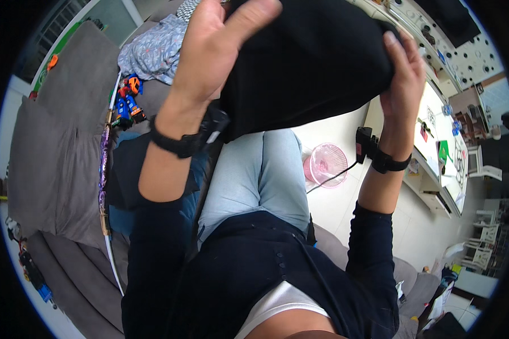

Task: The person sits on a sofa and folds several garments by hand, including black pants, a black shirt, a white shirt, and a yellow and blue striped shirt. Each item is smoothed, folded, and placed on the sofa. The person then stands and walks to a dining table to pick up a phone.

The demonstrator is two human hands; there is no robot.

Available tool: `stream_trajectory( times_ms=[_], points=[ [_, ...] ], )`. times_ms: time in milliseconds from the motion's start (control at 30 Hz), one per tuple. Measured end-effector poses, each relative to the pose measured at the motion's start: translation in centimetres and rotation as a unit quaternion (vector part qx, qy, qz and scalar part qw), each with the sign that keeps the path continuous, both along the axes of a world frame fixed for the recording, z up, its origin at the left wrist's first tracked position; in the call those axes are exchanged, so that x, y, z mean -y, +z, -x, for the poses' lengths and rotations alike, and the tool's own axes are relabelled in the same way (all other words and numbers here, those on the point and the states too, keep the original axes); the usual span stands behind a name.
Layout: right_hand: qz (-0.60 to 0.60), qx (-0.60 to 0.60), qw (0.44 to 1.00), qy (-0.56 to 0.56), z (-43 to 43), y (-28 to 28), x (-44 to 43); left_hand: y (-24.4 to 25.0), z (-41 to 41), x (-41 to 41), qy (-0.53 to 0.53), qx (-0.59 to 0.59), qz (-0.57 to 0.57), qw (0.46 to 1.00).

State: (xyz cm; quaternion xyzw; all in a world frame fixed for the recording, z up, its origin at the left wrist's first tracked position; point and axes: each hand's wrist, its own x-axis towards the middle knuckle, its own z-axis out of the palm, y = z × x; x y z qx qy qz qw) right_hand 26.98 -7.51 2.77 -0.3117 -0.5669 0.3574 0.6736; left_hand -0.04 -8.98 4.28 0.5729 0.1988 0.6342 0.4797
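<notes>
A black cloth [305, 72], probably a garment, is spread in the air above my thighs. My right hand [403, 76] grips its right edge, with the thumb on the near face. At its left side is my left hand [210, 51], its thumb stretched out over the fabric. The other fingers of that hand run past the top of the picture, so its hold is unclear. Each wrist wears a black strap with a small device. Below the cloth are my light blue jeans [254, 178].
To the left, a grey sofa [38, 169] bears folded dark cloth [127, 173], toy robots [129, 104], a patterned blanket [152, 48] and a long thin rod with purple sequins [105, 156]. A pink wastebasket [328, 163] stands on the tiles, near a white table [432, 140] at right.
</notes>
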Motion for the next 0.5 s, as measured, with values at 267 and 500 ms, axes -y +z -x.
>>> stream_trajectory(
  times_ms=[267, 500],
  points=[
    [0.053, -0.041, 0.997, -0.031, -0.9, 0.8, 2.5, 2.1, 0.6, -1.1, 0.077, -0.105, 0.014, 0.991],
    [0.102, 0.072, 0.991, 0.042, -3.1, -1.2, 3.3, 1.4, -0.8, -6.2, 0.037, 0.023, 0.023, 0.999]
  ],
)
